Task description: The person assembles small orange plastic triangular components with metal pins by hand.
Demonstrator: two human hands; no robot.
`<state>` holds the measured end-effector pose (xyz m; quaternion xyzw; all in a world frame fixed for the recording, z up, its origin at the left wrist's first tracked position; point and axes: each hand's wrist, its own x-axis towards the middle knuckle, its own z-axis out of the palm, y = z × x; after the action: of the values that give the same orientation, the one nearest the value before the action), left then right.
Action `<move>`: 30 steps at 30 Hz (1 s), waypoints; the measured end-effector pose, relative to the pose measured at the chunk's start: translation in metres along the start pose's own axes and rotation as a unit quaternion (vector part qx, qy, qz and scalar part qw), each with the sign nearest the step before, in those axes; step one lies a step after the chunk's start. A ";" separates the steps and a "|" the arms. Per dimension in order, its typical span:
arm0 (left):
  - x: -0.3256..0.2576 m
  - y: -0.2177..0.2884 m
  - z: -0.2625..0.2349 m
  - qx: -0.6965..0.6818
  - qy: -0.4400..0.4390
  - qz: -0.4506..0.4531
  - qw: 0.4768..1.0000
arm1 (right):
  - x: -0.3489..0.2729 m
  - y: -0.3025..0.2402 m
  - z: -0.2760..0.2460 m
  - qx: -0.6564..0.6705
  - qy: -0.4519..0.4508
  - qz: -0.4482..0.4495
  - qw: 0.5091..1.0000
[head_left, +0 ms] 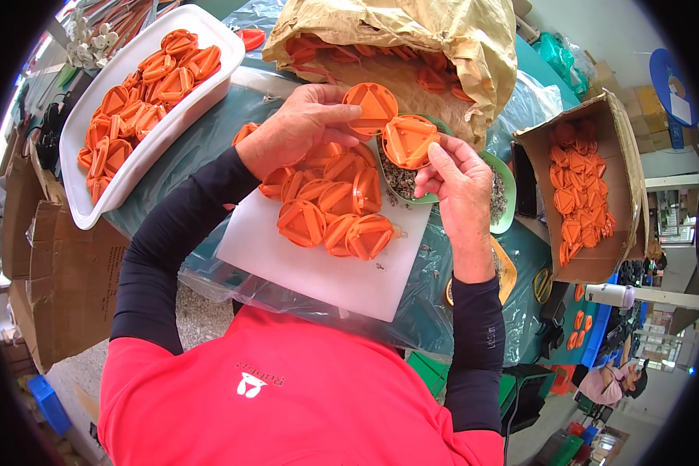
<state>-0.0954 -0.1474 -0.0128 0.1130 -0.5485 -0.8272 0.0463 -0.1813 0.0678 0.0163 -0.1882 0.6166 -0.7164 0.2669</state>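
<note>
Hidden or unclear: black fisheye rim cuts off all four corners. Brown paper sack sags over its own mouth, so only slivers of orange parts show under the fold; count not readable. Contents of green bowl partly covered by right hand; small grey metal bits visible, individual shape too fine to make out. Far lower right: a seated person, small and blurred.

Surface and room: worktable draped in teal cloth under clear plastic film. White cutting board lying near the table edge, in front of the red shirt. Grey concrete floor at lower left, flattened cardboard beside it.

Containers: white oblong tray upper left, holding many orange round discs with a raised triangle pattern. Open cardboard box at right, tilted toward the camera, more of the same discs inside. Loose pile of discs on the far end of the board, several overlapping.

Hands: left hand over the pile, thumb and fingertips pinching the rim of one orange disc, held face-up above the bowl. Right hand pinching a second orange disc by its lower edge between thumb and forefinger, remaining fingers curled. The two held discs touching edge to edge.
</note>
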 end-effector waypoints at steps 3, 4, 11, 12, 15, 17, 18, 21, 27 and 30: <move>0.000 -0.003 -0.004 -0.016 -0.002 0.008 1.000 | -0.001 0.002 0.001 0.018 -0.012 0.018 1.000; -0.001 -0.003 -0.006 -0.017 0.000 0.007 1.000 | -0.001 0.002 0.002 0.022 -0.017 0.024 0.999; 0.003 -0.007 -0.016 -0.055 0.013 0.023 0.998 | -0.001 0.003 0.008 0.028 -0.041 0.019 0.999; 0.003 -0.007 -0.018 -0.060 0.012 0.023 0.998 | 0.000 0.003 0.009 0.028 -0.042 0.021 0.998; -0.004 -0.001 -0.011 -0.077 0.008 0.040 0.996 | -0.001 0.002 0.009 0.030 -0.049 0.014 0.998; -0.005 0.000 -0.011 -0.079 -0.003 0.049 0.996 | 0.001 0.000 0.011 0.042 -0.067 0.027 0.997; -0.007 -0.001 -0.011 -0.083 -0.014 0.055 0.995 | -0.002 0.000 0.012 0.041 -0.071 0.023 0.996; -0.007 -0.005 -0.010 -0.080 -0.020 0.060 0.995 | -0.008 0.001 0.018 0.014 -0.123 0.085 0.989; -0.018 0.003 0.000 -0.088 -0.043 0.050 0.994 | -0.013 0.001 0.020 -0.030 -0.114 0.080 0.990; -0.022 0.002 0.009 -0.045 -0.046 0.062 0.996 | -0.012 -0.005 0.017 0.007 -0.097 0.089 0.991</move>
<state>-0.0759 -0.1360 -0.0047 0.0379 -0.5184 -0.8508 0.0772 -0.1625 0.0626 0.0248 -0.1997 0.5971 -0.6722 0.3895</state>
